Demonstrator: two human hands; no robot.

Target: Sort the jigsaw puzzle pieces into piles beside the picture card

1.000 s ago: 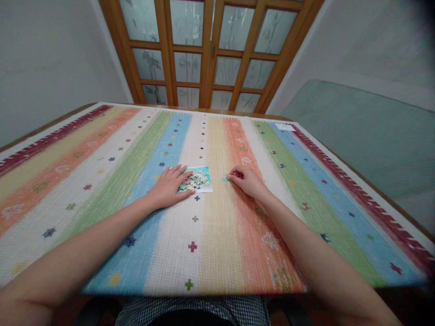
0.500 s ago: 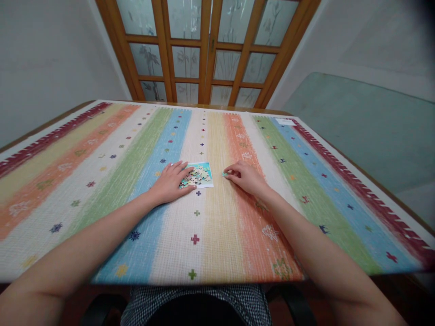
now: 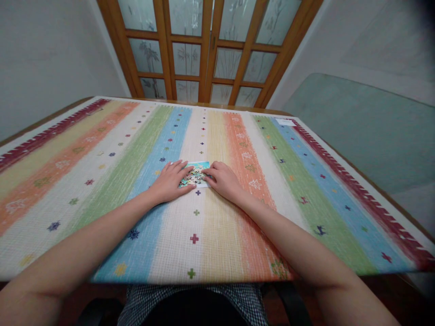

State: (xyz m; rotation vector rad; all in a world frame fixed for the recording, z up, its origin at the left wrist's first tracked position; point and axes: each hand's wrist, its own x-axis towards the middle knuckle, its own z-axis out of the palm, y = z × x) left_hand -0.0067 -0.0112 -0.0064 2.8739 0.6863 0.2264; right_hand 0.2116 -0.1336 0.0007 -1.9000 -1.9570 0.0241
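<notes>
A small heap of jigsaw puzzle pieces lies on a picture card with a blue-green top and a white lower edge. From the left, my left hand rests flat over the card's side, its fingers spread around the heap. My right hand is at the card's right side, thumb and forefinger pinched at the heap's right edge. A puzzle piece seems to be between those fingertips, though the fingers partly hide it. Part of the card is covered by both hands.
A striped, patterned cloth covers the large table. A small white label lies near its far right corner. Behind the table stand wooden doors with glass panes; a pale green board leans at the right.
My right hand has moved left, from the cloth beside the card to the heap of puzzle pieces. Earlier it pinched a small teal piece. My left hand has stayed in place.
</notes>
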